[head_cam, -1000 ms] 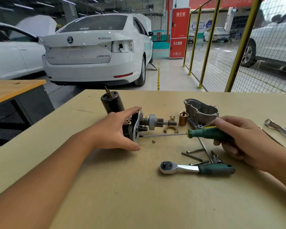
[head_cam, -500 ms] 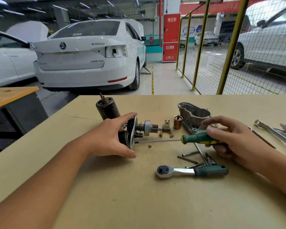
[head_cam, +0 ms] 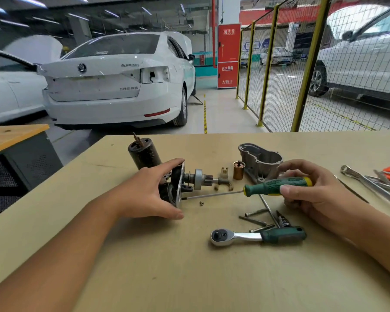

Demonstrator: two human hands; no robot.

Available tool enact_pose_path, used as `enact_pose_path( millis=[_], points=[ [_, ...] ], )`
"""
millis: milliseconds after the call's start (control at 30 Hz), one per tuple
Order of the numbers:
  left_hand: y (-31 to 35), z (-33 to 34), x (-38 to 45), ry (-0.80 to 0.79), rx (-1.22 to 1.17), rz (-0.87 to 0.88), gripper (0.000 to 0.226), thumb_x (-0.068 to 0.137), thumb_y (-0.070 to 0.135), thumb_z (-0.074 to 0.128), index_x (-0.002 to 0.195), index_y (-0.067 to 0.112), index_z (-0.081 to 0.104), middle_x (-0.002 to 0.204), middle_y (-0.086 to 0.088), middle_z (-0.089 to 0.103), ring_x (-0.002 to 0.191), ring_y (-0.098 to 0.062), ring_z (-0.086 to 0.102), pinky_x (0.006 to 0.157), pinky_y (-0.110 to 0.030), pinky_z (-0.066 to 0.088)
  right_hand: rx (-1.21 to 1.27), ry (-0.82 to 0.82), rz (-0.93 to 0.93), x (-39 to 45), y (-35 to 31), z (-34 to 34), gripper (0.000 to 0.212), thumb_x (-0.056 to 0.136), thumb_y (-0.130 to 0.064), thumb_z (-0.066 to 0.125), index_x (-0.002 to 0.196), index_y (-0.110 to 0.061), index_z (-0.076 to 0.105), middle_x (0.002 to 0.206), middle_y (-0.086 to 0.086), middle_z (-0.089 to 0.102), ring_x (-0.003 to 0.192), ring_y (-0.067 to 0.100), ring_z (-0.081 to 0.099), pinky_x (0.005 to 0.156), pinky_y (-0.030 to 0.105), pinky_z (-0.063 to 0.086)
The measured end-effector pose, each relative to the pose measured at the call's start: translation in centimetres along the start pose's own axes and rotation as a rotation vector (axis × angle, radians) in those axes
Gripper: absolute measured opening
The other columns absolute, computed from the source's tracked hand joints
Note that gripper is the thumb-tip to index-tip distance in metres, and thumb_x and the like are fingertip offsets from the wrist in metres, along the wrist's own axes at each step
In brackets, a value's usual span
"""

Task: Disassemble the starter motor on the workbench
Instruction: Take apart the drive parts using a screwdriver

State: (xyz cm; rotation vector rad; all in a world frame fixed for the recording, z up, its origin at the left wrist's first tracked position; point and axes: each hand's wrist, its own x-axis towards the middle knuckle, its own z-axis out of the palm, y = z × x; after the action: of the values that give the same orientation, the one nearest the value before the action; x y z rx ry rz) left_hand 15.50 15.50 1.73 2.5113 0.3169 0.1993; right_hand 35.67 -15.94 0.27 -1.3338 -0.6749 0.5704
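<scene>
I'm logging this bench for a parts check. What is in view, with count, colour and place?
Motor: 1, black and silver, bench centre, held.
Screwdriver: 1, green handle, tip at the motor's plate.
Cylinder: 1, black, behind the motor.
Housing: 1, grey, far centre.
Bushing: 1, copper, left of the housing.
Fork: 1, tan, at the shaft's end.
Screw: 1, small, below the shaft.
Ratchet: 1, silver with green grip, near centre.
Bolts: several, grey, above the ratchet.
Wrenches: some, silver, right edge.
Bench: 1, tan.
Cars: several white, beyond.
Left hand: grips the motor.
Right hand: grips the screwdriver.

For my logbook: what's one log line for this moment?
left hand grips starter motor | right hand holds screwdriver | tip at plate
</scene>
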Motion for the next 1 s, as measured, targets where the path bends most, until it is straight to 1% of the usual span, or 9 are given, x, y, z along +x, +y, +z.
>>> enact_pose_path(
  millis=[67,167,233,367,433,533,733,867,1000],
  points=[
    [0.0,0.0,0.0,0.001,-0.003,0.001,0.123,0.044,0.062,0.093,0.143,0.074,0.021,0.139,0.040,0.044,0.118,0.011,0.046,0.098,-0.023,0.042,-0.037,-0.009,0.028,0.0,-0.2,0.3,0.039,0.067,-0.014,0.081,0.105,-0.018,0.072,0.097,0.013,0.065,0.069,0.023,0.056,0.062,0.033,0.048],
    [-0.2,-0.1,-0.1,0.003,-0.017,0.001,0.120,0.046,0.060,0.092,0.142,0.075,0.022,0.141,0.038,0.043,0.125,0.004,0.046,0.097,-0.020,0.040,-0.311,0.003,0.075,-0.1,-1.0,0.8,0.034,0.079,-0.053,0.066,0.106,-0.033,0.073,0.091,0.013,0.073,0.055,0.022,0.053,0.046,0.028,0.044],
    [-0.1,-0.2,-0.2,0.011,-0.025,0.008,0.115,0.048,0.058,0.092,0.139,0.077,0.023,0.136,0.044,0.042,0.126,0.001,0.045,0.093,-0.014,0.040,-0.354,0.010,0.072,0.1,-1.1,0.8,0.036,0.080,-0.060,0.060,0.102,-0.034,0.072,0.081,0.017,0.072,0.044,0.019,0.045,0.040,0.024,0.036],
    [0.1,-0.1,-0.3,0.023,-0.009,0.033,0.109,0.053,0.055,0.090,0.139,0.076,0.026,0.145,0.027,0.049,0.124,0.000,0.048,0.092,-0.019,0.041,-0.190,0.038,-0.004,0.1,-0.4,0.7,0.034,0.072,-0.040,0.076,0.099,-0.019,0.071,0.078,0.024,0.067,0.044,0.019,0.041,0.040,0.024,0.036],
    [0.2,-0.1,-0.3,0.021,-0.029,0.043,0.105,0.055,0.055,0.088,0.140,0.075,0.030,0.143,0.024,0.053,0.123,0.005,0.051,0.097,-0.014,0.041,-0.101,0.023,-0.056,0.0,-0.3,0.5,0.031,0.064,-0.022,0.081,0.094,-0.017,0.072,0.085,0.015,0.068,0.054,0.021,0.054,0.046,0.026,0.048],
    [0.1,-0.1,-0.3,0.003,-0.084,0.052,0.099,0.059,0.050,0.086,0.142,0.070,0.035,0.145,0.035,0.048,0.134,-0.010,0.053,0.114,-0.034,0.044,0.014,-0.031,-0.075,-0.3,-0.7,0.2,0.038,0.057,0.000,0.079,0.091,-0.017,0.073,0.097,0.009,0.071,0.082,0.023,0.068,0.069,0.027,0.060],
    [0.0,-0.1,0.0,-0.003,-0.054,0.086,0.094,0.059,0.055,0.081,0.140,0.073,0.036,0.149,0.041,0.041,0.143,-0.007,0.042,0.118,-0.037,0.036,-0.239,0.036,0.022,-0.5,-0.7,0.9,0.037,0.081,-0.047,0.065,0.105,-0.020,0.071,0.091,0.016,0.069,0.056,0.025,0.052,0.042,0.027,0.041],
    [0.2,-0.1,-0.1,-0.001,-0.055,0.085,0.093,0.059,0.056,0.079,0.140,0.073,0.036,0.145,0.047,0.039,0.140,0.003,0.041,0.115,-0.027,0.034,-0.178,0.012,0.044,-0.2,-0.4,0.6,0.031,0.078,-0.033,0.072,0.103,-0.016,0.070,0.090,0.017,0.069,0.051,0.023,0.048,0.043,0.026,0.036],
    [0.3,-0.1,-0.3,-0.017,-0.047,0.087,0.093,0.061,0.056,0.079,0.140,0.072,0.034,0.139,0.051,0.039,0.129,0.024,0.039,0.106,-0.015,0.033,-0.135,-0.004,0.016,-0.4,-0.3,0.3,0.045,0.056,-0.009,0.084,0.099,-0.017,0.074,0.108,0.018,0.070,0.076,0.026,0.062,0.059,0.032,0.054]
  ],
)
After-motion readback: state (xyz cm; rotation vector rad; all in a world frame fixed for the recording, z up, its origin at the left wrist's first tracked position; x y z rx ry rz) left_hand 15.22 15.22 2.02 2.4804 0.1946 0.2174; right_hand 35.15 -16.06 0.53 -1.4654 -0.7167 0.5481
